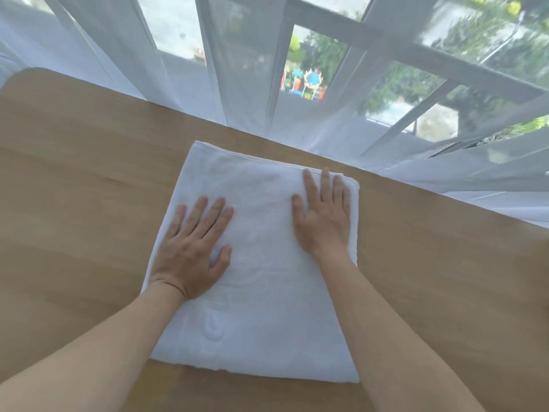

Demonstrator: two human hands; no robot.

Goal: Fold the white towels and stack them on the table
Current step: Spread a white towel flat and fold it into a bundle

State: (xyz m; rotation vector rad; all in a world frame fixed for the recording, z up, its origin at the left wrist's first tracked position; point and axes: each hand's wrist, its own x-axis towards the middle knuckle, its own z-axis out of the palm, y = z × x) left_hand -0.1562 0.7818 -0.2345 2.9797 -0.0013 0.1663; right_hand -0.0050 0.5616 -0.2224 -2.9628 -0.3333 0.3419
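Observation:
A white towel (pixel 261 281) lies folded into a flat rectangle in the middle of the wooden table (pixel 89 203). Layered edges show along its far side. My left hand (pixel 193 248) lies flat on the towel's left part, fingers straight and spread. My right hand (pixel 322 212) lies flat on the far right part, fingertips close to the far folded edge. Neither hand grips anything. No other towel is in view.
Sheer white curtains (pixel 237 84) hang just past the table's far edge, with a window frame (pixel 416 52) and greenery behind them. Bare wood stretches to the left and right of the towel.

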